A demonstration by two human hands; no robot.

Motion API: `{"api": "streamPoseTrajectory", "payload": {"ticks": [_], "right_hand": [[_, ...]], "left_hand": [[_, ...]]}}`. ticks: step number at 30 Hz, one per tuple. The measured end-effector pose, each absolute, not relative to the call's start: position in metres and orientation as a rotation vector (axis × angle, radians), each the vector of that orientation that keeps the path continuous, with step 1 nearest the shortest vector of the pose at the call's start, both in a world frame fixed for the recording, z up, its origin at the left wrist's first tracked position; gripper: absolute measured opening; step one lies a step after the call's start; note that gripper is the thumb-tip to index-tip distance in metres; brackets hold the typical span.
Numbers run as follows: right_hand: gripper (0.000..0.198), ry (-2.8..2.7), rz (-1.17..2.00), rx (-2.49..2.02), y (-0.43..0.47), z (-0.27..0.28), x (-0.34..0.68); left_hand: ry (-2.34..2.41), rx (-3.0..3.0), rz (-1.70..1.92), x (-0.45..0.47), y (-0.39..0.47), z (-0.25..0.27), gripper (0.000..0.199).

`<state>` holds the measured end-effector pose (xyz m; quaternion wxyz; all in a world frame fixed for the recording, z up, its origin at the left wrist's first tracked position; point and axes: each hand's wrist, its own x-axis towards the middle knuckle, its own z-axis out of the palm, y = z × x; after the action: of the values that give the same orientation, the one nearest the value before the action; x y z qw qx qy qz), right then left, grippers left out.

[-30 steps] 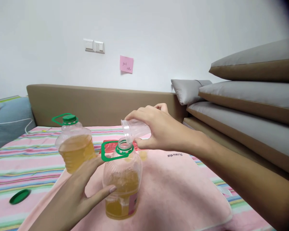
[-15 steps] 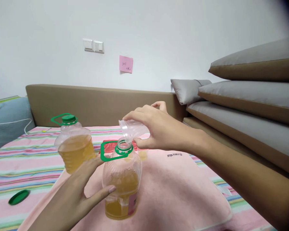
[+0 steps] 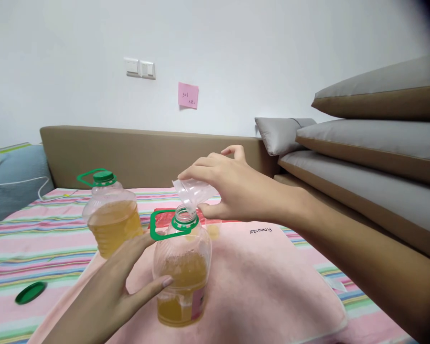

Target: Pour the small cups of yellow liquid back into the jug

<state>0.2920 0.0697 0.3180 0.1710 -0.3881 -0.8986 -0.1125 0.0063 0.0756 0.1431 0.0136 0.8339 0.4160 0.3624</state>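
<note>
A clear plastic bottle [image 3: 182,267] of yellow-brown liquid stands upright with its mouth uncapped and a green carry ring at its neck. My left hand [image 3: 136,267] is wrapped round its left side, thumb in front, the other fingers mostly hidden behind it. Above the mouth, my right hand [image 3: 224,186] grips a clear plastic cup [image 3: 193,195] between thumb and fingers. The cup is tipped left and down, its rim at the bottle's opening. It appears to hold no coloured liquid. Further back on the left stands a second bottle [image 3: 112,222], green cap on, with similar liquid.
A green cap [image 3: 30,292] lies on the striped sheet [image 3: 7,258] at left. Under the open bottle is a pink cloth [image 3: 272,282]. Behind it are a red item [image 3: 161,219] and a small cup of yellowish liquid [image 3: 213,230]. Grey cushions [image 3: 372,136] are stacked at right.
My right hand has risen slightly and shifted left, tipping the cup further over the bottle's mouth. My left hand and the bottle stay in place.
</note>
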Motion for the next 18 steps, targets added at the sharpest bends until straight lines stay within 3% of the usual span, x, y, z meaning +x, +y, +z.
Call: {"api": "streamPoseTrajectory", "payload": {"ticks": [18], "right_hand": [[0.054, -2.576, -0.256, -1.043, 0.0709, 0.3188, 0.2958]], "left_hand": [[1.313, 2.596, 1.181, 0.0068, 0.0764, 0.1419, 0.061]]}}
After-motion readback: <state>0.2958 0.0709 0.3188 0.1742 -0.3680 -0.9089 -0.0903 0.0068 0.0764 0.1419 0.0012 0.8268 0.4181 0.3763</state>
